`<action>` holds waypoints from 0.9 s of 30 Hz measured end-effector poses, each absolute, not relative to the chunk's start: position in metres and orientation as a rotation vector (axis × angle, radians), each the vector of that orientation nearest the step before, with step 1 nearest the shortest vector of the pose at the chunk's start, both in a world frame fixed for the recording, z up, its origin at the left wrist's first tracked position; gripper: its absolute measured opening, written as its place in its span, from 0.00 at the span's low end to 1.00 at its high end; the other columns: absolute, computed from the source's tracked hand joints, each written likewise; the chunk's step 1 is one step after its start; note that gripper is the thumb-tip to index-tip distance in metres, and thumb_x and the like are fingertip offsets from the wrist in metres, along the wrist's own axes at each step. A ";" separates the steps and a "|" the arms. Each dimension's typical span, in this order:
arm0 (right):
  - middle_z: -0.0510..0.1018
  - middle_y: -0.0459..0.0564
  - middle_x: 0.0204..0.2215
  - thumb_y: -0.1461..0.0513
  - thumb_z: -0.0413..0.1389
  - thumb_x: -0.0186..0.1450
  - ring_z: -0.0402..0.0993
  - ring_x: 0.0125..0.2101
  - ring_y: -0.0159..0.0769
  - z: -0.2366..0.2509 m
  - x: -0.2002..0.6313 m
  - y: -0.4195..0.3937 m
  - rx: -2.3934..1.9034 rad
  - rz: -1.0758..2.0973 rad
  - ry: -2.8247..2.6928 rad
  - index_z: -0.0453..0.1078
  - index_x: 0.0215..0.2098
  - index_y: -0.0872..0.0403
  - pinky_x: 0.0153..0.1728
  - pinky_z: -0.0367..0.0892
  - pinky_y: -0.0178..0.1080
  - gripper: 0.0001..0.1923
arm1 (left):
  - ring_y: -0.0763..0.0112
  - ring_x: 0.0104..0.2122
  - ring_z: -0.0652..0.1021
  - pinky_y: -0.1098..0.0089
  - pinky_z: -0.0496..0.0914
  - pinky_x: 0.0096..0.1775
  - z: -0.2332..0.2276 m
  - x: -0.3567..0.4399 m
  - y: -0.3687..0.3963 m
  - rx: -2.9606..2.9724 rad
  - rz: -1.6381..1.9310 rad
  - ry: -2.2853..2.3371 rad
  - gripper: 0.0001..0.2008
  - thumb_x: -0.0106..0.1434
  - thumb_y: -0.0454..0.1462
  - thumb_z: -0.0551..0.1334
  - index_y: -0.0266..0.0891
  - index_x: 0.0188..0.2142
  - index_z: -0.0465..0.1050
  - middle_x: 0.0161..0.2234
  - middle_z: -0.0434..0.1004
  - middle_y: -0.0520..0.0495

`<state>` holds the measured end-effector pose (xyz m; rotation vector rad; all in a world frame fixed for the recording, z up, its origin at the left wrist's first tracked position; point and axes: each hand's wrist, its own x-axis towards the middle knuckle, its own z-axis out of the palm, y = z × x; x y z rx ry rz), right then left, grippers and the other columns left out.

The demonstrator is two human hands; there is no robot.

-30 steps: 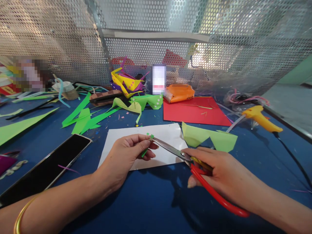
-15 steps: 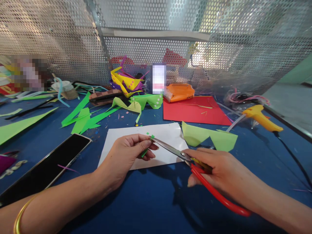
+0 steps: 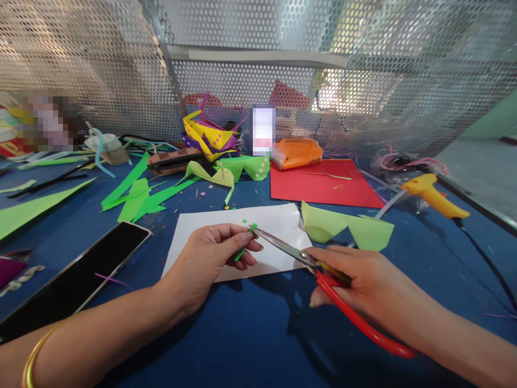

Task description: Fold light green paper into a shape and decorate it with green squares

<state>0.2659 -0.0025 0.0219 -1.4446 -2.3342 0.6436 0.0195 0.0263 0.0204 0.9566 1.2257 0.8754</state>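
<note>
Compared with the frame half a second earlier, both hands hold nearly the same position; the green strip's free end sits slightly closer to the blade tips, and the scissors have not visibly shifted.

The left hand (image 3: 214,253) is closed in a pinch: thumb and fingertips grip a narrow green paper strip (image 3: 241,251) that runs diagonally through the fingers, its far end protruding as a small bright green square at the blade tips. The right hand (image 3: 363,285) is wrapped around the red handles of the scissors (image 3: 307,258). The steel blades point left and far, nearly closed, with the tips touching the strip's end.

Strip and blades are above a white paper sheet (image 3: 278,226) lying on the blue table (image 3: 250,334). One tiny green cut square (image 3: 244,221) lies on the sheet, just far of the strip. A light green folded paper (image 3: 347,226) lies to the right of the sheet, a red sheet (image 3: 323,183) farther away, a yellow glue gun (image 3: 432,195) at far right, and a black phone (image 3: 81,275) near left.
</note>
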 end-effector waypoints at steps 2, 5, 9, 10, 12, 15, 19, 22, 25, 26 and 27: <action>0.77 0.42 0.28 0.55 0.61 0.61 0.76 0.30 0.32 0.022 0.266 -0.002 -1.458 0.806 -2.335 0.71 0.34 0.50 0.31 0.70 0.31 0.08 | 0.79 0.22 0.75 0.79 0.69 0.26 0.020 0.020 0.026 0.959 0.871 1.228 0.06 0.59 0.38 0.67 0.37 0.31 0.79 0.28 0.82 0.49; 0.77 0.43 0.28 0.56 0.59 0.63 0.75 0.30 0.33 0.024 0.266 -0.002 -1.490 0.892 -2.317 0.71 0.35 0.50 0.32 0.69 0.34 0.07 | 0.79 0.22 0.75 0.79 0.69 0.26 0.021 0.020 0.026 0.962 0.867 1.232 0.06 0.59 0.38 0.67 0.37 0.31 0.79 0.28 0.82 0.50; 0.77 0.45 0.27 0.56 0.58 0.63 0.75 0.29 0.34 0.026 0.264 -0.002 -1.493 0.907 -2.309 0.71 0.33 0.51 0.32 0.69 0.35 0.07 | 0.79 0.22 0.75 0.79 0.69 0.26 0.021 0.020 0.026 0.959 0.865 1.238 0.06 0.60 0.38 0.66 0.37 0.31 0.79 0.27 0.81 0.50; 0.77 0.45 0.27 0.56 0.57 0.63 0.75 0.29 0.35 0.027 0.263 -0.002 -1.491 0.913 -2.305 0.71 0.33 0.51 0.31 0.69 0.35 0.07 | 0.79 0.22 0.75 0.79 0.69 0.26 0.022 0.019 0.026 0.959 0.865 1.237 0.06 0.60 0.38 0.66 0.37 0.31 0.79 0.27 0.81 0.50; 0.78 0.45 0.27 0.55 0.57 0.63 0.75 0.29 0.35 0.027 0.263 -0.001 -1.486 0.926 -2.296 0.71 0.33 0.51 0.31 0.69 0.35 0.08 | 0.79 0.22 0.75 0.79 0.69 0.26 0.022 0.020 0.026 0.962 0.864 1.232 0.06 0.59 0.38 0.67 0.37 0.31 0.79 0.27 0.81 0.50; 0.78 0.45 0.27 0.56 0.58 0.63 0.76 0.28 0.34 0.026 0.264 -0.001 -1.483 0.962 -2.280 0.71 0.32 0.51 0.31 0.69 0.34 0.07 | 0.79 0.22 0.75 0.79 0.68 0.27 0.023 0.020 0.025 0.964 0.857 1.230 0.06 0.59 0.38 0.67 0.37 0.30 0.79 0.27 0.81 0.50; 0.78 0.44 0.27 0.57 0.59 0.63 0.76 0.29 0.34 0.026 0.264 -0.002 -1.481 0.958 -2.278 0.73 0.33 0.51 0.31 0.69 0.33 0.06 | 0.79 0.22 0.74 0.78 0.68 0.27 0.023 0.021 0.025 0.950 0.847 1.247 0.07 0.58 0.39 0.67 0.36 0.30 0.79 0.26 0.81 0.50; 0.78 0.44 0.28 0.56 0.60 0.61 0.76 0.29 0.34 0.029 0.263 -0.002 -1.510 0.963 -2.231 0.75 0.38 0.50 0.30 0.69 0.33 0.09 | 0.79 0.22 0.74 0.78 0.67 0.26 0.024 0.020 0.026 0.954 0.852 1.264 0.07 0.58 0.40 0.68 0.37 0.30 0.79 0.27 0.81 0.49; 0.80 0.45 0.31 0.53 0.63 0.59 0.77 0.30 0.36 0.031 0.265 -0.002 -1.567 0.944 -2.154 0.73 0.47 0.49 0.32 0.70 0.35 0.19 | 0.79 0.22 0.72 0.78 0.65 0.24 0.028 0.017 0.028 0.979 0.941 1.276 0.09 0.57 0.41 0.68 0.36 0.29 0.79 0.28 0.80 0.49; 0.80 0.46 0.33 0.52 0.63 0.59 0.77 0.31 0.38 0.032 0.266 -0.002 -1.582 0.930 -2.146 0.73 0.49 0.49 0.32 0.70 0.36 0.21 | 0.79 0.22 0.72 0.78 0.64 0.24 0.031 0.015 0.029 0.985 0.994 1.275 0.09 0.56 0.41 0.69 0.36 0.29 0.79 0.28 0.79 0.49; 0.81 0.46 0.35 0.52 0.62 0.59 0.77 0.33 0.39 0.032 0.266 -0.002 -1.590 0.914 -2.145 0.73 0.49 0.48 0.32 0.71 0.36 0.21 | 0.80 0.22 0.71 0.78 0.64 0.23 0.034 0.013 0.031 0.986 1.051 1.275 0.08 0.55 0.41 0.69 0.37 0.29 0.79 0.28 0.79 0.49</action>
